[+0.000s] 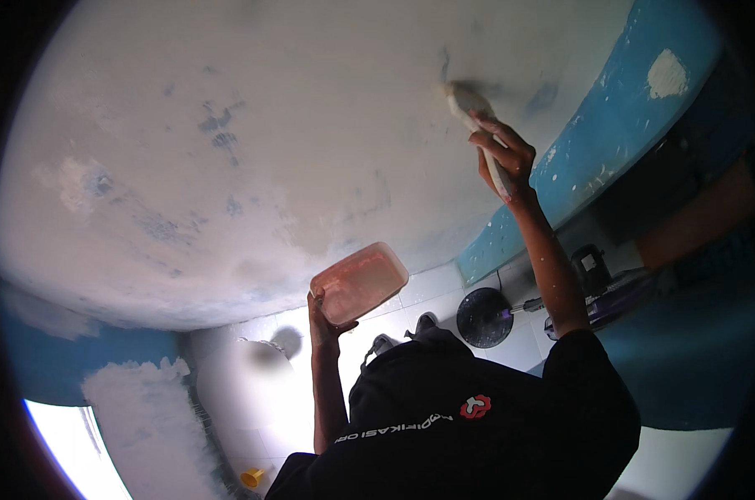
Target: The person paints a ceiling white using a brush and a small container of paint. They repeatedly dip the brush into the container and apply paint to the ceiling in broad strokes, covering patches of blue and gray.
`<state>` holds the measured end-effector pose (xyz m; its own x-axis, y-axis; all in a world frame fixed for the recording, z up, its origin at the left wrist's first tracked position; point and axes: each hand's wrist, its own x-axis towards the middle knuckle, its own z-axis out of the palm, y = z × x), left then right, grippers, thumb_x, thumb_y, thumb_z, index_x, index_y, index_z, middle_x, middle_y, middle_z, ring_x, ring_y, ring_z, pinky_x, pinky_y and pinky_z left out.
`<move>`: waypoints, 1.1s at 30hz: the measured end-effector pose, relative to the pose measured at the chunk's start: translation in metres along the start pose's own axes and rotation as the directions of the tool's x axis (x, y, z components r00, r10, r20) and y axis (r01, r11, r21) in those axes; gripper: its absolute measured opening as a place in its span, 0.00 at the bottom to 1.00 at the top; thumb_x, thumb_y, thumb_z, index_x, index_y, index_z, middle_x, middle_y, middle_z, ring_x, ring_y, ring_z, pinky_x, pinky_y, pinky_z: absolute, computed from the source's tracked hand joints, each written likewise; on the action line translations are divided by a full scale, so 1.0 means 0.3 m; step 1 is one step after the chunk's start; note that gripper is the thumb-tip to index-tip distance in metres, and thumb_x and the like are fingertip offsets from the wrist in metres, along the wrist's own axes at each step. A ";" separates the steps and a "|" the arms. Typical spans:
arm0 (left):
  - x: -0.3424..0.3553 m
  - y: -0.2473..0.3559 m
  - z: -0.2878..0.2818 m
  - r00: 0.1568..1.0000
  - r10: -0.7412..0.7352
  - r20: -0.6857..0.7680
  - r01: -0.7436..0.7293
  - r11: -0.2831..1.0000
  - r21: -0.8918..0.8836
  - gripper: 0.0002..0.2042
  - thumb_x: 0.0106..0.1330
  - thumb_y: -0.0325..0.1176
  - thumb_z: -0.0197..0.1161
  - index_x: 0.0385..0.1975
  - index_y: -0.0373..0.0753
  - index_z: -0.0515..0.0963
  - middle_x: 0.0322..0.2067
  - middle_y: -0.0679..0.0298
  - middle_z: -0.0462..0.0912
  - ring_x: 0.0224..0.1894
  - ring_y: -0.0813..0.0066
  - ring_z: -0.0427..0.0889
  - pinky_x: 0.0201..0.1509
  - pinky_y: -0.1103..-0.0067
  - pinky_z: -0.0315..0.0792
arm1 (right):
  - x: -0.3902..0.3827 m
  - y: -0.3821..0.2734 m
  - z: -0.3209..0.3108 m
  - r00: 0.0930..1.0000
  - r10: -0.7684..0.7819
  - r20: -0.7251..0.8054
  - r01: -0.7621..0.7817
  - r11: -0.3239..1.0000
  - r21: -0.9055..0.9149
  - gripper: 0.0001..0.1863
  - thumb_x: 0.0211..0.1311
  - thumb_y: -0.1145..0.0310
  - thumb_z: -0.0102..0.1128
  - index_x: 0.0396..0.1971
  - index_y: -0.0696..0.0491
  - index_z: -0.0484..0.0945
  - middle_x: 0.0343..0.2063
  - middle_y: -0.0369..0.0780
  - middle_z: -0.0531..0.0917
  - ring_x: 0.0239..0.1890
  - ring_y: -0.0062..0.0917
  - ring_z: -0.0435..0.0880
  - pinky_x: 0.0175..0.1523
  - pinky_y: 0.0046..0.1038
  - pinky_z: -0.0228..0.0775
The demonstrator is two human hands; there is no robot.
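My raised right hand (510, 154) is closed around the handle of a pale paintbrush (463, 102), a wide flat one. The brush head meets the whitish wall (311, 142), beside a dark smudge or shadow. Lower down, my left hand (321, 321) grips the corner of a translucent pinkish rectangular plastic tub (362, 283). The tub is tilted with its inside showing, and a pale film covers its bottom. Grey-blue patches show through the white coat on the wall.
At the right runs a blue wall (594, 133) with white splatters and one white patch. A standing fan with a round black base (485, 317) is by my right arm. White floor tiles (431, 286) lie below. A yellow cup-like object (252, 477) is at the lower left.
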<state>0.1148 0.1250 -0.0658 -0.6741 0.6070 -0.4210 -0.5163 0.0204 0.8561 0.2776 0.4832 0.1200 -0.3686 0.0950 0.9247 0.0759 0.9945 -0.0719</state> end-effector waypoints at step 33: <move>-0.003 0.050 0.028 0.978 0.205 0.039 -0.199 0.972 -0.124 0.36 0.66 0.48 0.60 0.72 0.47 0.55 0.65 0.53 0.65 0.66 0.56 0.69 0.61 0.63 0.74 | -0.395 -0.231 0.141 0.857 0.476 0.196 -0.512 0.750 0.419 0.06 0.54 0.84 0.65 0.30 0.57 0.81 0.39 0.48 0.86 0.47 0.34 0.87 0.51 0.30 0.79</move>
<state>0.1120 0.1315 -0.0502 -0.7444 0.6289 -0.2246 -0.4335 -0.1993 0.8789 0.2768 0.4047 -0.0004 -0.4616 0.5634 0.6852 -0.1429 0.7151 -0.6842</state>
